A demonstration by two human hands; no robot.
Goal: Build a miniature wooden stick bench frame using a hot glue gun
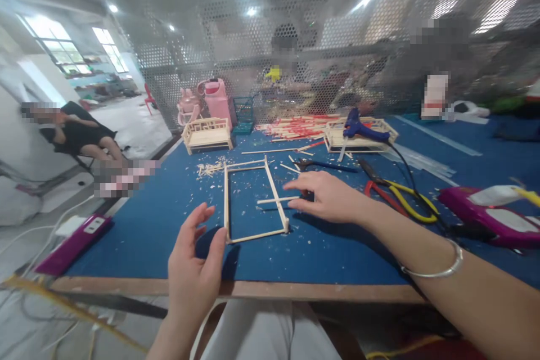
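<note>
A rectangular frame of thin wooden sticks (228,202) lies flat on the blue table cover (143,230). A short loose stick (276,200) lies across the frame's right rail. My right hand (327,197) reaches over from the right, fingers spread, fingertips at that short stick's end. My left hand (196,267) hovers at the near left corner of the frame, fingers apart and holding nothing.
Behind the frame lie wood chips, loose sticks (295,126), two small wooden bench models (207,135) (363,136), a blue glue gun (358,128), yellow-handled pliers (405,199) and red-handled cutters (379,191). A magenta box (493,216) sits right, a power strip (73,242) left. A seated person (80,135) is far left.
</note>
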